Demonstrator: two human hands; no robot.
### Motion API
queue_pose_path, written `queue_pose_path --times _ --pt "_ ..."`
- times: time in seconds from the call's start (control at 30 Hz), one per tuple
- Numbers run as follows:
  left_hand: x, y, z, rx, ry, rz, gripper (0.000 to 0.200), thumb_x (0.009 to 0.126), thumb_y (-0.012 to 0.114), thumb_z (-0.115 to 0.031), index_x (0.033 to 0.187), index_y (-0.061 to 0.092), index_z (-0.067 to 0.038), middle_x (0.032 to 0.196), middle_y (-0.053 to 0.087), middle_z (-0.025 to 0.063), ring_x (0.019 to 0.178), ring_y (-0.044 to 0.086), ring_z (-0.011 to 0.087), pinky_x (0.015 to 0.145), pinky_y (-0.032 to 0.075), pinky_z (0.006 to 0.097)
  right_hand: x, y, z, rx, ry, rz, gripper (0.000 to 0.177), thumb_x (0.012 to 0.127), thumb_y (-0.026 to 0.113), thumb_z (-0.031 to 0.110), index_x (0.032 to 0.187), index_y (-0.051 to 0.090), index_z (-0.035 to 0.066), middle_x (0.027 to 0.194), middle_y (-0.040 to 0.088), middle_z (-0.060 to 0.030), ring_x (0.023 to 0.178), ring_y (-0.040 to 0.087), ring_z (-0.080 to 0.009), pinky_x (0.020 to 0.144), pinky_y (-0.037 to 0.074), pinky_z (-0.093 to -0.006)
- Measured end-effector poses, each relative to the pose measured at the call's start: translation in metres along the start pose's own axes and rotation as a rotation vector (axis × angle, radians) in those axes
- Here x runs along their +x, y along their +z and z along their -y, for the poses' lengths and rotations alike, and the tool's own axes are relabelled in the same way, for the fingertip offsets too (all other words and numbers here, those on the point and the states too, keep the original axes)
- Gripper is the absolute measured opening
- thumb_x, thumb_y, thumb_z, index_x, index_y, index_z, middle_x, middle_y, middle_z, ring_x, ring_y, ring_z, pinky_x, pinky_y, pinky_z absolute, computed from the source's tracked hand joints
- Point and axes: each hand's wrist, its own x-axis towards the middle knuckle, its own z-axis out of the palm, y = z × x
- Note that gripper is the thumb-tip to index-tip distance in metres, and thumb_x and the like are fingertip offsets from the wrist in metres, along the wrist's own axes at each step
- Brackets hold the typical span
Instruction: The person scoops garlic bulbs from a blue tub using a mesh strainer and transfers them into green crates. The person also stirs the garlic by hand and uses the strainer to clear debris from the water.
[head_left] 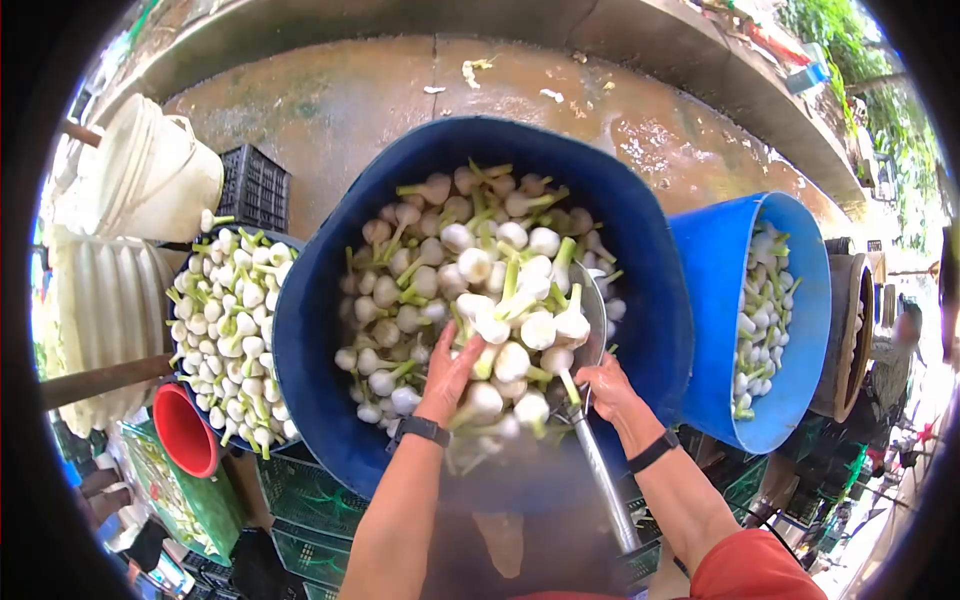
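Observation:
A large dark blue tub (315, 330) in front of me holds many white garlic bulbs (425, 250) with short green stems. Over it is a round metal scoop (598, 335) heaped with more bulbs; its long metal handle (610, 490) slants down toward me. My right hand (612, 390) grips the scoop's edge near the handle joint, its fingers curled and partly hidden. On the other side, my left hand (450, 378) rests against the heaped bulbs, fingers stretched and thumb apart. Blur covers the lower bulbs and the tub's near side.
To the right, a lighter blue tub (710, 300) holds garlic. Another garlic-filled container (230, 330) stands left, beside a red bucket (187, 430). White buckets (165, 165) and a black crate (255, 185) are farther left. Green crates (310, 505) lie below; a concrete ledge (340, 30) curves behind.

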Motion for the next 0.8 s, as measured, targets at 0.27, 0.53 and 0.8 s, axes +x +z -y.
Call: queue_pose_path --times 0.27,0.53,0.8 --pt "-0.084 0.034 -0.081 0.394 0.281 -0.170 0.066 0.076 0.074 -0.035 0.123 0.051 0.005 0.129 0.047 0.0192 0.120 0.047 0.0293 0.100 0.038 0.0352 -0.063 -0.023 -0.014 0.275 -0.170 0.111 0.051 0.068 0.053 -0.010 0.118 0.052 0.002 0.099 0.062 -0.0091 0.081 0.064 -0.0202 0.071 0.057 -0.0349" --pt "-0.133 0.042 -0.121 0.738 0.510 -0.144 0.056 0.077 0.071 -0.027 0.122 0.054 0.001 0.128 0.047 0.0203 0.119 0.047 0.0318 0.098 0.039 0.0389 -0.104 -0.026 -0.045 0.526 -0.188 0.229 0.047 0.072 0.056 -0.009 0.116 0.054 0.004 0.103 0.062 -0.0070 0.090 0.062 -0.0181 0.075 0.052 -0.0306" --pt "-0.195 0.071 -0.149 0.758 0.708 0.064 0.052 0.076 0.072 -0.026 0.118 0.057 0.000 0.119 0.055 0.0205 0.119 0.047 0.0332 0.099 0.038 0.0396 -0.159 -0.028 -0.113 0.821 -0.382 0.252 0.064 0.077 0.056 -0.004 0.135 0.037 0.014 0.112 0.057 -0.0121 0.090 0.062 -0.0210 0.080 0.052 -0.0393"
